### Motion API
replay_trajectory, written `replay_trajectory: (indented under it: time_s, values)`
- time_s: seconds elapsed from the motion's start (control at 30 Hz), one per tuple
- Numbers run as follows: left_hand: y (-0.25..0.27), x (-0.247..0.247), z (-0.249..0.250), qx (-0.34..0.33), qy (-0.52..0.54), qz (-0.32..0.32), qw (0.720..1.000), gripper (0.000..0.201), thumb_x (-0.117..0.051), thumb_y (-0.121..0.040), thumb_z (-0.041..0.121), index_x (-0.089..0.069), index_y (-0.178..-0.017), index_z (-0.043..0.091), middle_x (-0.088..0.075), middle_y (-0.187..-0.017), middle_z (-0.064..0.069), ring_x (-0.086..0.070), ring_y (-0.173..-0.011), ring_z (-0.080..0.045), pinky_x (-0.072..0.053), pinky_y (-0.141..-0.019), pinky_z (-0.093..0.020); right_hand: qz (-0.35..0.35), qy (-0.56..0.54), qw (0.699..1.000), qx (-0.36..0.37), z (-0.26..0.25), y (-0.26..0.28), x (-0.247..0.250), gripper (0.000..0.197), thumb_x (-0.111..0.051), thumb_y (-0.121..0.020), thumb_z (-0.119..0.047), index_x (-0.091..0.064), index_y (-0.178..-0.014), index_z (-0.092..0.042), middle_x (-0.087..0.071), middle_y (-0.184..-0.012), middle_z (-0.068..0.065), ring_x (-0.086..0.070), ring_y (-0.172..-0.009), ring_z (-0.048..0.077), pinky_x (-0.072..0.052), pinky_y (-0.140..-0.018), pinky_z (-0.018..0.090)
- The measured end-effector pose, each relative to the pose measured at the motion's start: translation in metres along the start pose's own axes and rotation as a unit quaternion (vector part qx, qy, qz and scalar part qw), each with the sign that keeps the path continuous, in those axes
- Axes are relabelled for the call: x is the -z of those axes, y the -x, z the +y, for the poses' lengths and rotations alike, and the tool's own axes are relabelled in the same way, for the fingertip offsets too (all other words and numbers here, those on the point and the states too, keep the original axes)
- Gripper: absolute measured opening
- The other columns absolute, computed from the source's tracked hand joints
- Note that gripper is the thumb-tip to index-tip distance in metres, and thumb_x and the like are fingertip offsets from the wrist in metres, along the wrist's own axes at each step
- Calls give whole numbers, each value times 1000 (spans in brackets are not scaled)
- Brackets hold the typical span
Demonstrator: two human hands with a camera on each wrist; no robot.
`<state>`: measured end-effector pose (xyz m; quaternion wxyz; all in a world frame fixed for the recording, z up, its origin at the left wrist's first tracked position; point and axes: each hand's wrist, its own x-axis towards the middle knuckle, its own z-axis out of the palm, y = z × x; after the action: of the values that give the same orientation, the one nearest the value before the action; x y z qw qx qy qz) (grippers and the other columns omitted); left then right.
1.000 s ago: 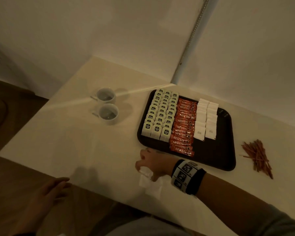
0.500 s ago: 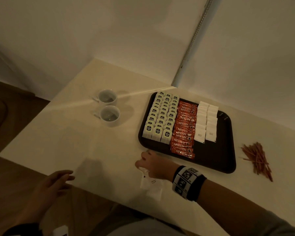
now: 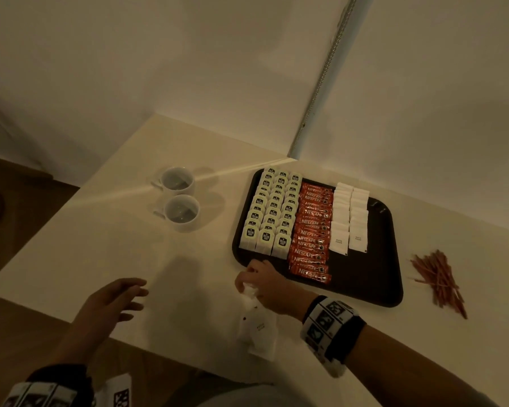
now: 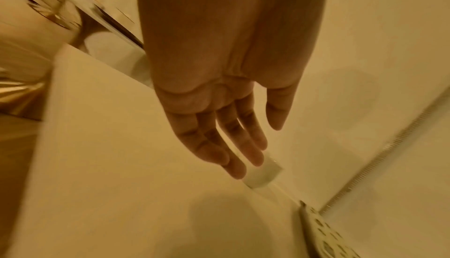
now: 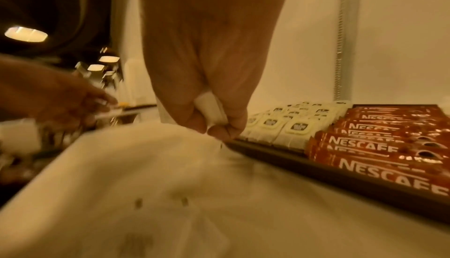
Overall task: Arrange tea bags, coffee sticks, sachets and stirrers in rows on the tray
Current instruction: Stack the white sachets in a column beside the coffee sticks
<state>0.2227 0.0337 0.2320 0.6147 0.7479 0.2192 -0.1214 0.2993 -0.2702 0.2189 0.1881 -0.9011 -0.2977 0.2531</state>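
Observation:
A dark tray [image 3: 365,277] holds three rows of tea bags [image 3: 272,212], a row of red coffee sticks [image 3: 312,233] and two rows of white sachets [image 3: 348,218]. My right hand [image 3: 249,284] is just off the tray's near left corner. In the right wrist view its fingertips [image 5: 214,125] pinch a white sachet [image 5: 209,106]. More loose sachets [image 3: 257,327] lie on the table under that wrist. The left hand [image 3: 121,298] hovers over the table's front edge with fingers [image 4: 233,141] straight, holding nothing. Brown stirrers [image 3: 438,277] lie in a heap right of the tray.
Two white cups [image 3: 178,180] [image 3: 181,211] stand left of the tray. The table fits into a wall corner, with a metal strip [image 3: 321,83] running up behind the tray. The table's front edge is close to my body.
The left hand has come forward from below the table's edge to above its surface, toward the right hand. The right hand stays at the loose sachets by the tray's corner.

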Motion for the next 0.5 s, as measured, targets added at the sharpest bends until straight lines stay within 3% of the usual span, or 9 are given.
replay_trajectory:
  time_s: [0.07, 0.17, 0.27, 0.33, 0.4, 0.43, 0.5]
  values:
    - [-6, -18, 23, -17, -18, -24, 999, 18, -49, -97, 13, -66, -102, 12, -70, -98, -11, -65, -90, -33, -48, -77, -39, 35, -90, 995, -5, -7, 5, 22, 33, -49, -84, 5, -56, -105, -19, -43, -112, 2, -41, -102, 13, -40, -85, 18]
    - [-16, -52, 60, -55, -14, -72, 996, 20, -48, -98, 18, -67, -101, 12, -73, -93, -5, -66, -91, -33, -51, -80, -37, 106, -158, 981, 41, -20, 12, 61, 31, -55, -79, 3, -58, -102, -17, -45, -105, -1, -42, -89, -3, -35, -75, 6]
    - [-25, -93, 100, -27, 69, -180, 981, 40, -40, -96, 42, -63, -111, 14, -72, -104, -4, -67, -100, -32, -51, -91, -46, 195, -151, 963, 103, -29, 14, 95, 29, -61, -76, -2, -59, -101, -17, -49, -103, 6, -47, -93, 12, -36, -82, 10]
    - [-32, -122, 127, 45, 186, -269, 944, 61, -34, -88, 60, -59, -122, 16, -68, -116, -9, -64, -105, -33, -48, -96, -49, 255, -108, 954, 114, -30, 12, 113, 31, -63, -75, -6, -58, -103, -18, -47, -102, 8, -46, -96, 20, -38, -85, 20]
    - [-36, -147, 153, 66, 280, -360, 887, 73, -28, -86, 69, -56, -131, 19, -61, -128, -12, -58, -113, -33, -45, -98, -49, 294, -61, 948, 107, -26, 10, 127, 31, -64, -76, -11, -59, -106, -18, -45, -103, 7, -43, -97, 22, -38, -82, 24]
    - [-35, -158, 166, 66, 314, -376, 869, 74, -27, -86, 70, -58, -129, 19, -61, -127, -12, -58, -112, -30, -48, -94, -46, 303, -46, 946, 100, -24, 11, 133, 31, -67, -78, -15, -59, -108, -19, -44, -104, 5, -41, -98, 21, -36, -81, 23]
    - [-35, -176, 188, 81, 371, -364, 850, 69, -28, -90, 67, -71, -111, 17, -69, -110, -7, -66, -98, -20, -56, -78, -32, 308, -47, 947, 81, -18, 15, 143, 38, -73, -76, -32, -60, -110, -21, -43, -104, 3, -38, -98, 17, -36, -82, 22]
